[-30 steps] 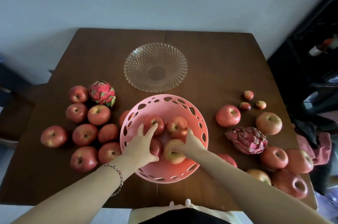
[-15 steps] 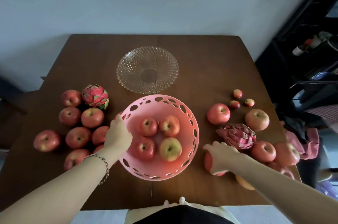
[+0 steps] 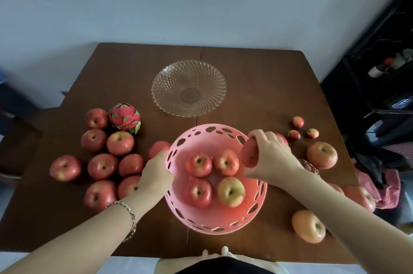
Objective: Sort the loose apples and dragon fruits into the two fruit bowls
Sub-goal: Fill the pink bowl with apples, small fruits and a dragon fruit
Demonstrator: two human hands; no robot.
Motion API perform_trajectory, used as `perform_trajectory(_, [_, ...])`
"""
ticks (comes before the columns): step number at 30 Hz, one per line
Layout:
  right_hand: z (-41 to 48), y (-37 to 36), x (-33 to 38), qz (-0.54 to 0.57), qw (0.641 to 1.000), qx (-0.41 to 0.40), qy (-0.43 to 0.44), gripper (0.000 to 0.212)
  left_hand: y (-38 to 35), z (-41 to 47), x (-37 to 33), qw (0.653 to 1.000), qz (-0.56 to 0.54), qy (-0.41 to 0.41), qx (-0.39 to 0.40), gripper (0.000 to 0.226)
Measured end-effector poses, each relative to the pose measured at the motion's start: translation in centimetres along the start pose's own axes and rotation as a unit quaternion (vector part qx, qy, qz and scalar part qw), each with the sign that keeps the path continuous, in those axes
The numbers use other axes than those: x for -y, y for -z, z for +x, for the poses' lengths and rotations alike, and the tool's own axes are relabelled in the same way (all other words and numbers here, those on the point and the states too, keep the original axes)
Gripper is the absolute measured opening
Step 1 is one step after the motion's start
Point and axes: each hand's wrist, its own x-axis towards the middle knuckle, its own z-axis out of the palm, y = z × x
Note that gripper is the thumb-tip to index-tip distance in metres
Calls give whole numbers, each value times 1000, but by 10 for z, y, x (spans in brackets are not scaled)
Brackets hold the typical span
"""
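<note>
Pink bowl (image 3: 223,220) holds four apples (image 3: 199,193), stems up. Over its right rim the right hand (image 3: 270,157) clasps a held apple (image 3: 249,155), too blurred to show its axis. The left hand (image 3: 156,175) is at the left rim, its grasp indeterminable. A smeared apple (image 3: 158,148) lies just beyond it. A dragon fruit (image 3: 310,165) is mostly hidden behind the right wrist. Farthest is the glass bowl (image 3: 188,88).

Four red apples (image 3: 198,164) lie in the pink perforated bowl (image 3: 223,217); the glass bowl (image 3: 169,81) stands beyond, dragon fruit (image 3: 125,117) far left.

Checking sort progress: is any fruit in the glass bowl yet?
No, the glass bowl at the far middle of the table holds nothing; the only bowled apples lie in the pink bowl.
</note>
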Motion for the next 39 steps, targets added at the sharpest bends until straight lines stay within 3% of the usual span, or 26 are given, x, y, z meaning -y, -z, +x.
perform_trajectory(5, [12, -59, 67, 19, 987, 106, 123, 80, -5, -2, -1, 998, -59, 6, 18, 22])
perform_trajectory(9, [23, -104, 91, -26, 980, 116, 160, 67, -1, -3, -3, 993, -109, 11, -30, 33])
perform_trajectory(11, [31, -116, 92, -46, 979, 115, 159, 67, 1, -5, -8, 993, -99, -45, -47, 36])
perform_trajectory(14, [37, -116, 87, -14, 977, 124, 173, 74, 3, -9, -12, 990, -67, -120, 7, 44])
perform_trajectory(18, [40, -82, 41, 62, 964, 188, 178, 89, 5, -11, -11, 983, 43, -151, 96, 61])
perform_trajectory(20, [47, -58, 6, 98, 978, 105, 152, 68, 3, -9, -11, 969, 125, -166, 137, 72])
perform_trajectory(22, [62, -37, -31, 105, 989, -53, 91, 51, -3, -5, -11, 948, 210, -188, 146, 78])
perform_trajectory(24, [78, -22, -56, 57, 990, -122, -28, 53, -7, -1, -11, 926, 287, -198, 143, 81])
perform_trajectory(26, [91, -17, -71, -1, 986, -37, -165, 64, -11, 1, -12, 909, 336, -200, 142, 81])
perform_trajectory(28, [96, -23, -79, -5, 971, 66, -231, 73, -13, 1, -12, 909, 335, -209, 134, 79])
perform_trajectory(30, [95, -35, -85, 18, 964, 108, -243, 80, -12, 2, -8, 927, 281, -216, 120, 76])
perform_trajectory(33, [93, -41, -95, 36, 969, 85, -231, 83, -12, 2, 4, 944, 219, -228, 90, 76])
perform_trajectory(35, [89, -39, -99, 32, 975, 35, -219, 81, -13, 2, 10, 945, 205, -237, 98, 78])
perform_trajectory(39, [73, -26, -85, 96, 973, -147, -151, 73, -15, 0, 13, 948, 179, -230, 125, 79])
